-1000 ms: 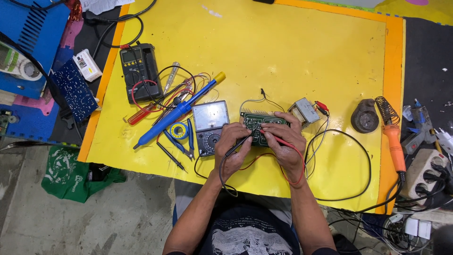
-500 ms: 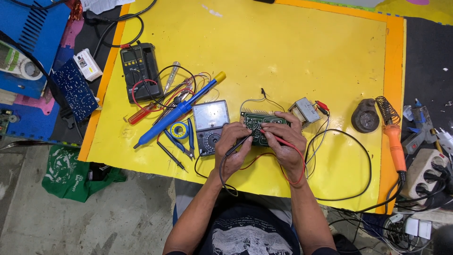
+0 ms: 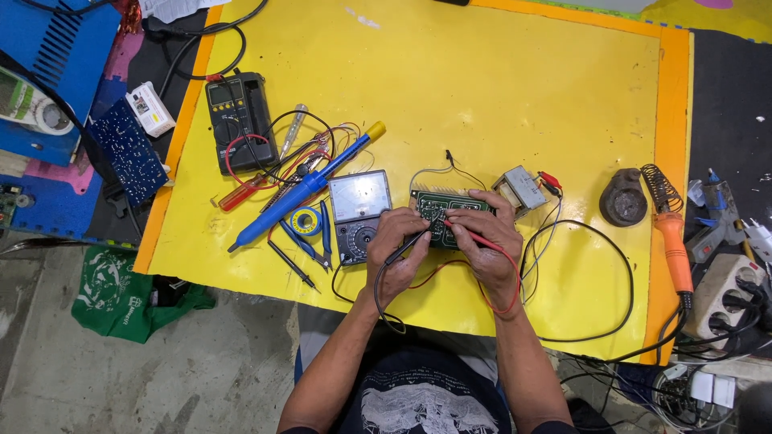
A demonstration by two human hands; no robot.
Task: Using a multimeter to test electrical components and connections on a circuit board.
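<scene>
Left hand (image 3: pixel 400 251) pinches a black probe (image 3: pixel 408 245), right hand (image 3: pixel 482 241) pinches a red probe (image 3: pixel 474 235) — both tips pressed on the green board (image 3: pixel 438 210), which lies flat on the yellow mat (image 3: pixel 498 96) just right of the analog meter (image 3: pixel 359 215).

Board looks light, stiff, thin, likely fragile on the component side; best taken by the bare edges, not the parts or the thin wires running to the transformer (image 3: pixel 519 189). Probes are slim, hard plastic, easy to slip off a pad — leads are soft and drag.

Mat is smooth, flat, orange-bordered, crowded on the left: blue solder sucker (image 3: pixel 297 193), black multimeter (image 3: pixel 236 120), solder roll (image 3: pixel 305 220), cutters (image 3: pixel 314 241). Orange soldering iron (image 3: pixel 674 241) and power strip (image 3: pixel 724 293) sit off right. Concrete floor below, green bag (image 3: pixel 121 293) on it.
</scene>
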